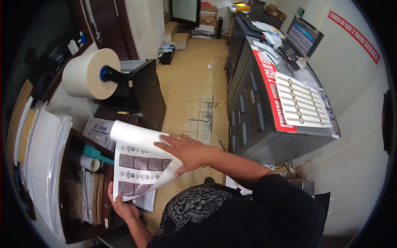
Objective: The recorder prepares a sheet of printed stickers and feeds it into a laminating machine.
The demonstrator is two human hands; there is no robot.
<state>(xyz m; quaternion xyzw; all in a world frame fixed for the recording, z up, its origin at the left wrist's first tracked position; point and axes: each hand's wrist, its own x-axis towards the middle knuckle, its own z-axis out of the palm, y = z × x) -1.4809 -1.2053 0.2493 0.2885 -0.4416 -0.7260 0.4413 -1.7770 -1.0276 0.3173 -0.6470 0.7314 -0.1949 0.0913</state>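
Observation:
A stack of printed sheets (138,162), with rows of small labels and dark rectangles, is at the lower centre-left, its white upper sheet (134,133) curled back along the top and right. My right hand (186,153) lies on that curl with fingers spread and thumb at its right edge. My left hand (124,208) grips the bottom-left corner of the sheets between thumb and fingers. What lies underneath them is mostly hidden.
Left are a large white roll (78,74) on a black holder, shelving (68,206) and standing wrapped sheets (45,165). A grey machine (252,132) with a label sheet (302,101) and monitor (302,35) stands right. A tiled floor (186,82) runs between.

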